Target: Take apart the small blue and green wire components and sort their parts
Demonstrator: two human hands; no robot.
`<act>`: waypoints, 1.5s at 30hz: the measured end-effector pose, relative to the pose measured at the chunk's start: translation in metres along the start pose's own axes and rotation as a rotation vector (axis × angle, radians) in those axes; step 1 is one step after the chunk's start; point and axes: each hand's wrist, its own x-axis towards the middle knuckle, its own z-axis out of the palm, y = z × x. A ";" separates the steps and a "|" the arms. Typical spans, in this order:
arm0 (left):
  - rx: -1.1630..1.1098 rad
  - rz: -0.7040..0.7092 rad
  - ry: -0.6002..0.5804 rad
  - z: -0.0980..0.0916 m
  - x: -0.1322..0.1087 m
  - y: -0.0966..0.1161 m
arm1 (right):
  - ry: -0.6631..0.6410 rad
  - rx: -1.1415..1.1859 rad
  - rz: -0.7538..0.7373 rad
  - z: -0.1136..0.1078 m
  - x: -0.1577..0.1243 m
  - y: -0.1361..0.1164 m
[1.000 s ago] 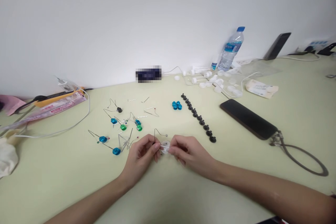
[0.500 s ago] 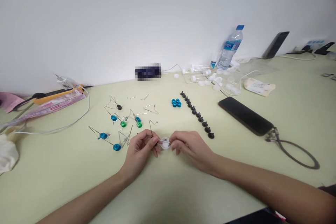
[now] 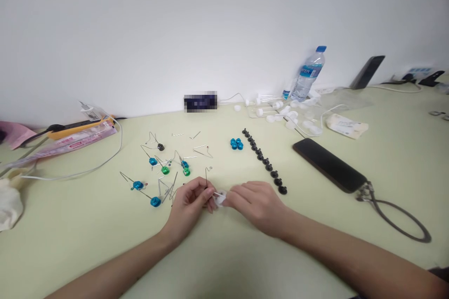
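My left hand (image 3: 191, 203) is closed in a pinch around a thin bent metal wire (image 3: 206, 175), which stands up from the fingertips with a small loop at its top. A dark bit shows at the wire's lower end. My right hand (image 3: 257, 203) is closed, its fingertips at one end of a thin white stick (image 3: 219, 195). The stick's other end reaches to the left fingertips. Beneath it sits a small clear round cap (image 3: 220, 202), partly covered by the fingers. Left of my left hand lie bent wires with blue knobs (image 3: 155, 202) and green knobs (image 3: 186, 172).
Several black knobs (image 3: 268, 167) form a slanting row to the right, near a cluster of blue knobs (image 3: 236, 144). A phone with a strap (image 3: 329, 163) lies beyond them. At the back are white caps (image 3: 291, 124), a water bottle (image 3: 308, 74) and a yellow power strip (image 3: 77, 126).
The whole scene sits slightly lower as the camera shifts. My right hand has turned, its knuckles now covering more of the stick and cap. My left hand keeps its pinch on the wire.
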 end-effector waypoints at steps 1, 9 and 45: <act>-0.016 -0.003 0.006 0.000 0.002 0.000 | -0.010 -0.110 -0.087 -0.001 0.002 0.003; -0.006 0.101 0.133 -0.005 0.006 -0.002 | -0.218 0.892 0.531 0.009 0.012 0.004; 0.315 0.007 0.140 -0.004 0.005 0.006 | 0.366 0.678 0.368 -0.015 0.002 0.007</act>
